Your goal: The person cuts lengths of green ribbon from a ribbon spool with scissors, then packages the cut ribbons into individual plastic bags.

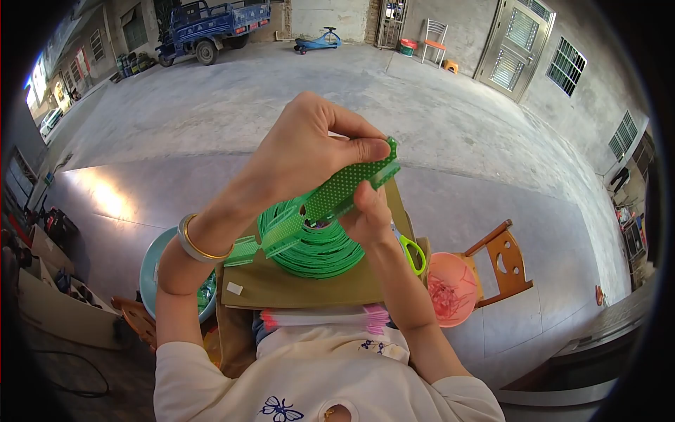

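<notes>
A green strip with white dots (pixel 336 191) is held up between both hands, above a coil of green cord (pixel 316 254). My left hand (pixel 318 144) pinches its upper end between thumb and fingers. Lower on the right, my right hand (pixel 368 211) has its thumb against the strip's edge; its other fingers are partly hidden behind the piece. More green pieces (pixel 283 235) trail from the strip down to the left. The coil rests on a brown cloth-like surface (pixel 264 297), beside scissors with yellow-green handles (pixel 413 254).
A blue basin (pixel 149 276) with green pieces stands at the left, a pink basin (pixel 460 271) with red strips at the right beside a wooden chair (pixel 510 261). Pink-and-white strips (pixel 320 318) lie near my lap. Farther back stands a blue three-wheeled truck (pixel 218 24).
</notes>
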`<state>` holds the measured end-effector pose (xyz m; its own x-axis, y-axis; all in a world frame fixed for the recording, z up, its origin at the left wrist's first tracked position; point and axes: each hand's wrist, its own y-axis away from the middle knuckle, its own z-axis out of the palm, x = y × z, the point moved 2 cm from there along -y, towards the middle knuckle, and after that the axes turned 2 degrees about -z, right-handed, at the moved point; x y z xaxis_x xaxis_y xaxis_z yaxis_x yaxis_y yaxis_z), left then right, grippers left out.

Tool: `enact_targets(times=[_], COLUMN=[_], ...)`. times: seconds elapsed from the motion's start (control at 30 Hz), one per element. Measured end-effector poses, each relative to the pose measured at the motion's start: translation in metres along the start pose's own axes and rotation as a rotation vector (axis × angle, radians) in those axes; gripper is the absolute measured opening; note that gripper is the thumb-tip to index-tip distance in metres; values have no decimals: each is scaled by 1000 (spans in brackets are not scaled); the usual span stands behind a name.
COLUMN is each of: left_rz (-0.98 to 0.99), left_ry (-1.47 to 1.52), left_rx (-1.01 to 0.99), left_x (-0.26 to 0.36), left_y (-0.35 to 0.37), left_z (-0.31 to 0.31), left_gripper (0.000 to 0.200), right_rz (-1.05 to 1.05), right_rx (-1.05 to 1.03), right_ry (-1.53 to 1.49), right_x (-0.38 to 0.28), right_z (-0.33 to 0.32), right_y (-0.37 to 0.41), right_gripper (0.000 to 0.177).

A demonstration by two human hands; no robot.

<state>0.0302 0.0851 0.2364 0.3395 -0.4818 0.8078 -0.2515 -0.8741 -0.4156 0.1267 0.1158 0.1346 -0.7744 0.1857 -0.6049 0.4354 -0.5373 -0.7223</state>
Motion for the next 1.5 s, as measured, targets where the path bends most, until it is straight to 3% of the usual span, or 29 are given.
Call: enact_targets(times=[0.03, 0.1, 0.13, 0.23, 0.3, 0.33, 0.4, 0.43, 0.5, 0.7, 0.73, 0.9, 0.97, 1.07, 1.17, 1.2, 1.3, 1.5], left_rz=[1, -213, -320, -128, -238, -295, -380, -408, -468, -555, -457, 114, 146, 84, -27, -63, -37, -267], left_ry=[-27, -19, -15, 550, 590, 611, 506, 464, 379, 286, 231, 55, 7, -29, -34, -34, 92, 150], left_rx=[10, -51, -84, -348, -489, -562, -848, -850, -847, -563, -487, -184, -167, -78, 13, 37, 90, -8], left_x=[2, 12, 14, -28, -66, -82, -102, -102, -96, -80, -73, -34, -23, -20, -24, -25, -44, -39], left_y=[-1, 0, 1, 0, 12, 20, 38, 45, 56, 58, 56, 36, 22, -1, -15, -18, -25, -12], left_z=[-1, -8, -11, -18, -18, -18, -18, -20, -26, -55, -58, -47, -31, -10, -5, -5, -2, -8], left_gripper=[20, 30, 35, 57, 69, 75, 61, 51, 34, 23, 21, 13, 14, 17, 20, 21, 23, 37], right_rz=[52, 155, 166, 120, -9, -103, -203, -221, -223, -212, -193, -32, 46, 31, 61, 73, 111, 222], right_rx=[28, 83, 47, 99, 209, 185, 193, 225, 280, 557, 683, 714, 701, 506, 661, 618, 379, 291], right_ry=[-38, -112, -248, -425, -470, -582, -638, -538, -523, -287, -239, -158, -24, -220, -394, -298, -411, -202], right_x=[0, 0, 7, -10, -37, -50, -77, -87, -99, -78, -70, -6, 10, 25, 12, 9, 18, 23], right_z=[5, 19, 22, 16, 3, -8, -28, -39, -65, -110, -107, -85, -60, -28, 5, 13, 7, 5], right_y=[0, 1, -4, -7, -10, -11, -10, -5, 3, 19, 18, 12, 5, -4, -13, -13, -7, -6], right_gripper=[58, 42, 25, 17, 11, 19, 17, 17, 19, 18, 19, 26, 43, 68, 85, 92, 85, 28])
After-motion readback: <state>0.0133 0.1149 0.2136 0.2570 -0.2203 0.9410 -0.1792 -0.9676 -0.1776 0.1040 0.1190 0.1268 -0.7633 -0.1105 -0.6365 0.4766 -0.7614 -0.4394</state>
